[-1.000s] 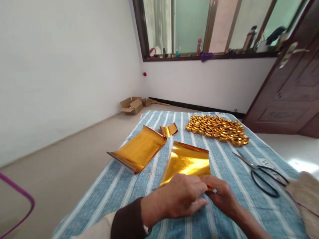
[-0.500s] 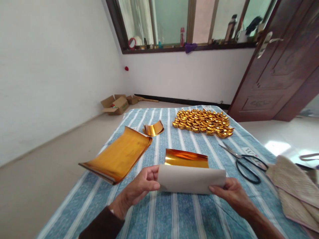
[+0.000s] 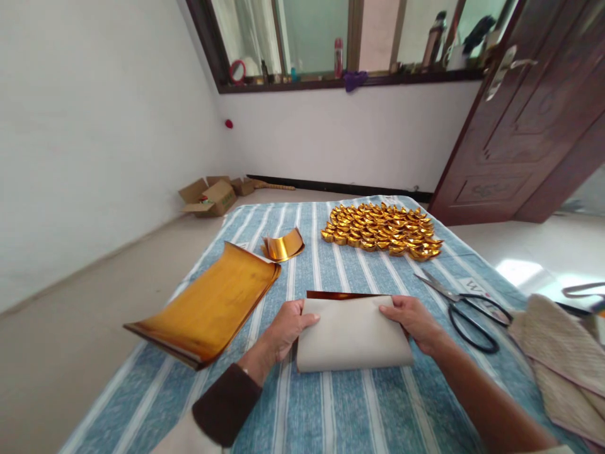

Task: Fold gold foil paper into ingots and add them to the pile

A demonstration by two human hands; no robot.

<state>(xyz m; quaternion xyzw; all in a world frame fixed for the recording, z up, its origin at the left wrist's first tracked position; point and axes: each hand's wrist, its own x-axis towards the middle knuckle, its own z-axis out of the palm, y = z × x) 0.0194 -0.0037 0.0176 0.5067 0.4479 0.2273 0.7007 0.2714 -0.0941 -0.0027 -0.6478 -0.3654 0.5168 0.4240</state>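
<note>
A gold foil sheet [image 3: 352, 333] lies folded on the blue striped cloth [image 3: 331, 403], its pale grey back facing up and a thin gold edge showing at the far side. My left hand [image 3: 286, 328] grips its left edge with the thumb on top. My right hand [image 3: 411, 318] presses on the far right corner of the fold. A stack of gold sheets [image 3: 208, 306] lies curled to the left of my left hand.
A small curved gold piece [image 3: 283, 246] and a heap of several folded gold ingots [image 3: 380, 230] sit farther back. Black scissors [image 3: 466, 306] lie at the right, beside woven mats [image 3: 562, 359]. Cardboard boxes [image 3: 208, 197] stand on the floor; a brown door [image 3: 529, 126] is at the right.
The sheet lay flat, gold side up, under both hands. I lifted its near edge and folded it away from me; now it lies doubled, grey side up, with both hands pressing it.
</note>
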